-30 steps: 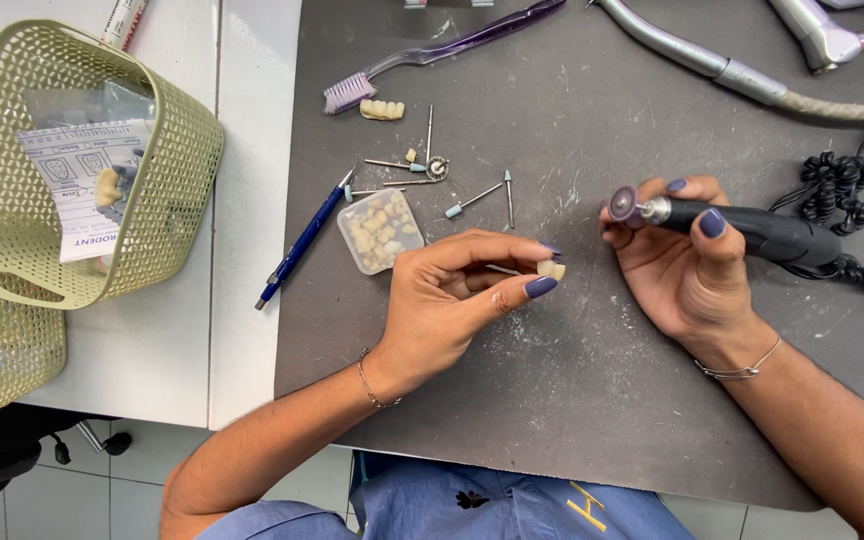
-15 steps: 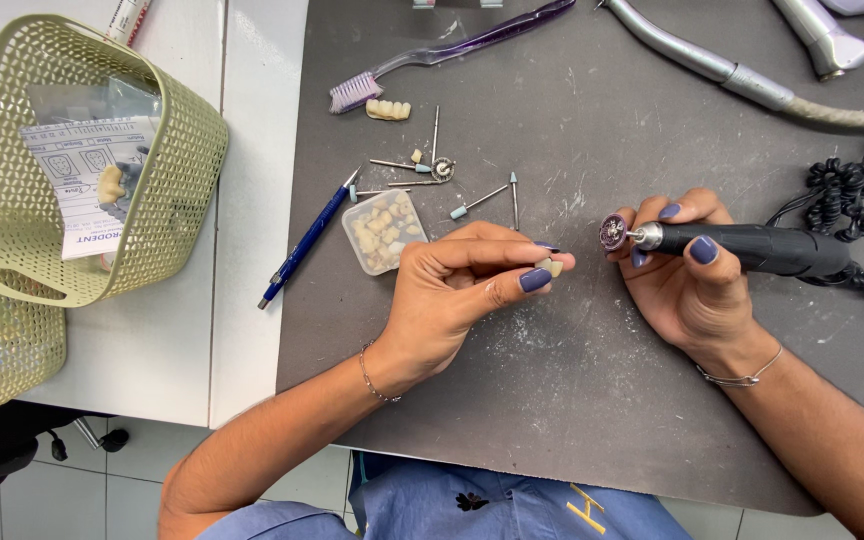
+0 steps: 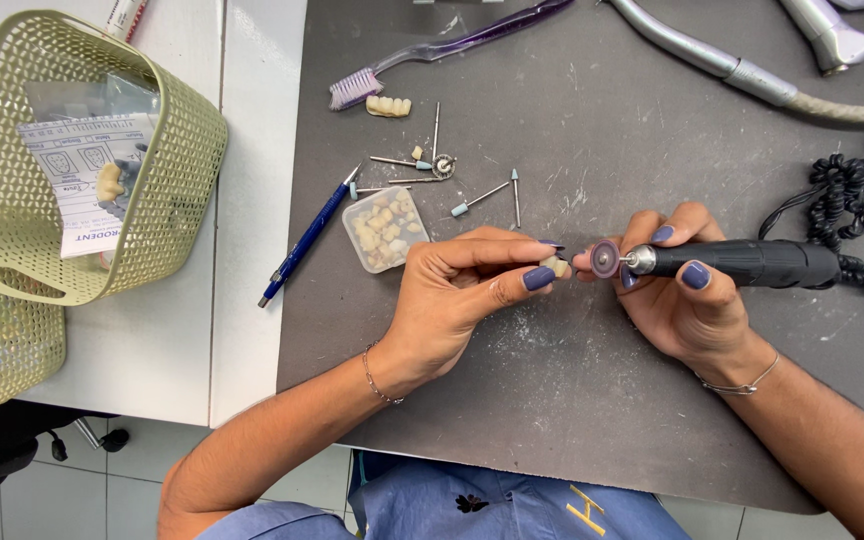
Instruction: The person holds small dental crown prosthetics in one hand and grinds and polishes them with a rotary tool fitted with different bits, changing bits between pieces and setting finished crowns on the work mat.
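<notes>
Closer together now than a second ago, both hands have drawn in until the polishing wheel (image 3: 605, 258) sits just beside the small tooth-coloured dental piece (image 3: 555, 266), where earlier a clear gap lay between them. That piece is pinched at the fingertips of the left hand (image 3: 462, 295), thumb below and forefinger above, with only its end showing past the nails; whether the wheel actually touches it cannot be told. The right hand (image 3: 687, 305) is closed round the black rotary handpiece (image 3: 742, 263) in a pen-like hold near its metal nose, with the wheel pointing left. Judging by its look, the dental piece is light, rigid and brittle, with a smooth surface that could slip or be flicked away by a spinning wheel, so a firm pinch on its flat sides close to the working end seems the soundest hold, leaving only the spot to be worked exposed. Behind the left hand stands a small clear plastic box of teeth (image 3: 385, 230), with several loose mounted burs (image 3: 482, 197) scattered just beyond it on the dark grey mat (image 3: 552, 420). Farther off lie a blue pen (image 3: 307, 240), a purple toothbrush (image 3: 442, 50) with a short tooth bridge (image 3: 388, 105) beside its bristles, and the coiled black cable (image 3: 847, 190) at the right. Well to the left, on the white table (image 3: 242, 330), stands a green mesh basket (image 3: 177, 200) holding a printed card.
</notes>
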